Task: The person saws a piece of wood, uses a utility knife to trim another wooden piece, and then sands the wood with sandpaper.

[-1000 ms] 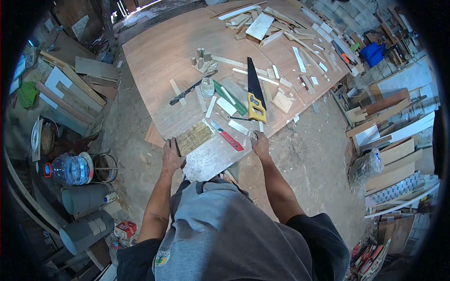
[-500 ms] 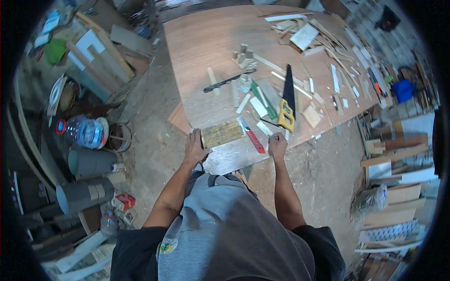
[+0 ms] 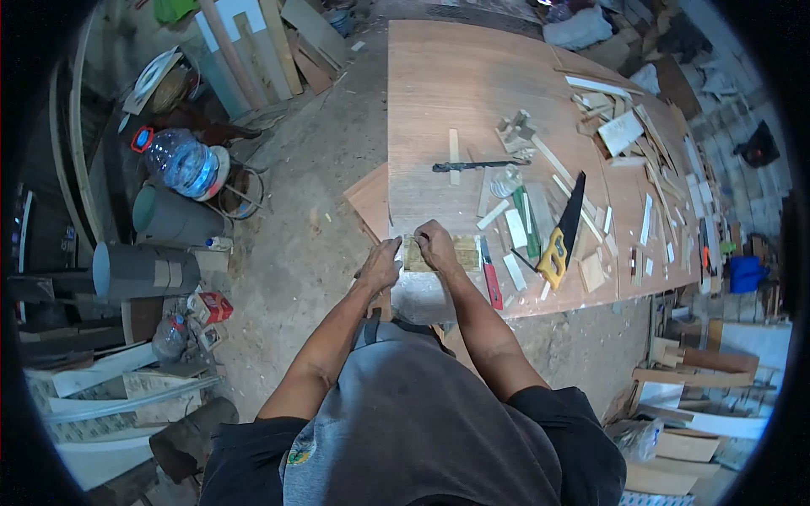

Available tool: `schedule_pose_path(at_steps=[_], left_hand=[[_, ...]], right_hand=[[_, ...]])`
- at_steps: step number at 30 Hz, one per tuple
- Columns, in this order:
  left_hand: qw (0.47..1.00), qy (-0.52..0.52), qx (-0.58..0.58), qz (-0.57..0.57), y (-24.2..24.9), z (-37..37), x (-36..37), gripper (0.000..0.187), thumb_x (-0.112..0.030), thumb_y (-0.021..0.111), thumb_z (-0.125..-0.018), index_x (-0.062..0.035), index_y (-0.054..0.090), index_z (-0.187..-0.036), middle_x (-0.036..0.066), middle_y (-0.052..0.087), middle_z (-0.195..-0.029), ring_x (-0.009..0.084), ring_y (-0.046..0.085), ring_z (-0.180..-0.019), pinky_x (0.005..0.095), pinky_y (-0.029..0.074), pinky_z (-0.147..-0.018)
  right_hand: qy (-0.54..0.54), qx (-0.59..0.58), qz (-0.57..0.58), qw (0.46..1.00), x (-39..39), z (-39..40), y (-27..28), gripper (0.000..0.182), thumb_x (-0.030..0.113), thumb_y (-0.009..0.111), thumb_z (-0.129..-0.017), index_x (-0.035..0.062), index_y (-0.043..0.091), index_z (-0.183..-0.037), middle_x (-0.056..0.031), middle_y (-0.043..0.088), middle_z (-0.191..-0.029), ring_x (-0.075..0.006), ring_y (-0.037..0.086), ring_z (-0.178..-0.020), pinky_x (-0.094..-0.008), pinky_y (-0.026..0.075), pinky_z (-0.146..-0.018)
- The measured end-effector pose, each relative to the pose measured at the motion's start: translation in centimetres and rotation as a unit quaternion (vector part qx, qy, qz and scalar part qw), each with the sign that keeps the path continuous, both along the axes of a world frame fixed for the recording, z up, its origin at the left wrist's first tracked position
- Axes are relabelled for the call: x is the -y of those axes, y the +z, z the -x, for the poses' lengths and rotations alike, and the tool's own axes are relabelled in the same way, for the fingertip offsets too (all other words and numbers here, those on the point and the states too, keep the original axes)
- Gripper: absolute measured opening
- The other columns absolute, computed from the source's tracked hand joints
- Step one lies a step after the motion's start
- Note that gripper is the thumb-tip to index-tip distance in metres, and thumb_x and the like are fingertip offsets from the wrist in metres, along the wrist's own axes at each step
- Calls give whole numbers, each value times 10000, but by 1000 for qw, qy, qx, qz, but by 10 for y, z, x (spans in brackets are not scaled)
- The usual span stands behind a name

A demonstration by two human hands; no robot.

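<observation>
right hand point(image 3: 436, 246) | left table edge point(image 3: 591, 298) | now at yellowish board point(image 3: 467, 255)

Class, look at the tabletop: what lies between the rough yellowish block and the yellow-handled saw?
In the head view, a red knife, a pale strip and a thin dark rod lie between the yellowish block and the saw.

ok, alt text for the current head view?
A person's right hand is over a yellowish rectangular block at the near edge of a wooden worktable, left hand by its left end. To the right lie a red-handled knife, yellow-handled saw and scattered wood offcuts.
</observation>
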State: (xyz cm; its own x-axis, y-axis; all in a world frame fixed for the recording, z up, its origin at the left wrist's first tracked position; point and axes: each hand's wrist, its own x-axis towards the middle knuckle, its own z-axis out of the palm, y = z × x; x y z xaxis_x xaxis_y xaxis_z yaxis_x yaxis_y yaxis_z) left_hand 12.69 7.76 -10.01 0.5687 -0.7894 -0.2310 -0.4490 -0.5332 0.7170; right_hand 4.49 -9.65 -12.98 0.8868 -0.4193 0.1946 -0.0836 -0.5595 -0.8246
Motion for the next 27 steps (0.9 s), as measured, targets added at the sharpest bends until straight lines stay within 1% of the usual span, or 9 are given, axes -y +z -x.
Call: schedule_pose_path(at_steps=[2,8,13,18,21,22,24,26,27], left_hand=[[1000,10,9,1,-4,-2,2,604,-3,588,-804,12,480,-1399,241,556,-1307,409,518,-1234,445,414,-1082],[999,-45,17,-23,-8,3,5,638,44,557,-798,5,447,-1426,216,547,-1329,396,516,-1238,437,423,-1062],[995,-40,75,44,-17,6,1,710,130,524,-750,-15,434,-1438,203,550,-1329,380,528,-1230,439,436,-1045],[996,-67,60,2,-7,2,3,715,122,539,-754,-21,420,-1444,202,537,-1348,382,539,-1224,441,443,-1043],[995,-86,54,0,-8,1,4,709,72,567,-766,-12,405,-1451,207,526,-1360,394,540,-1220,440,452,-1031],[996,-80,48,1,-8,0,3,720,36,589,-766,-2,392,-1459,214,520,-1365,403,542,-1213,439,460,-1019],[995,-96,35,-14,-10,-1,2,738,21,603,-767,3,370,-1467,213,502,-1381,407,531,-1227,439,455,-1029],[994,-101,47,3,-12,-3,0,751,17,609,-780,-8,345,-1483,220,491,-1393,407,514,-1251,439,445,-1045],[993,-111,48,5,-14,-4,-1,753,8,614,-803,-24,327,-1498,225,479,-1410,408,491,-1281,433,433,-1065]], right_hand=[[-18,-70,47,996,-2,-2,-1,101,94,646,-843,2,677,-869,-197,631,-920,-376,618,-901,-429,497,-804],[4,-79,70,994,0,1,2,120,117,636,-874,13,674,-921,-181,619,-943,-371,611,-924,-435,496,-823],[-6,-81,73,994,-2,1,1,123,124,636,-876,19,678,-926,-178,620,-938,-370,607,-935,-435,497,-823],[-1,-92,69,993,1,-1,0,135,116,631,-869,22,688,-946,-182,629,-956,-377,605,-954,-436,499,-835],[6,-94,47,994,1,2,-2,213,121,629,-859,-4,682,-1024,-212,631,-1035,-406,599,-1011,-447,487,-889],[-11,-97,47,994,-2,6,5,213,121,629,-859,-4,682,-1024,-212,631,-1035,-406,599,-1011,-447,487,-889],[-65,-18,32,997,-10,19,11,223,108,609,-860,-8,673,-1038,-231,622,-1081,-412,594,-1044,-447,478,-913],[-117,-29,24,992,-16,43,14,219,89,604,-857,0,675,-1044,-241,634,-1041,-418,605,-1033,-454,484,-902],[-195,-51,38,979,-17,65,2,210,89,608,-861,1,675,-1039,-239,641,-1006,-423,617,-987,-461,494,-874]])
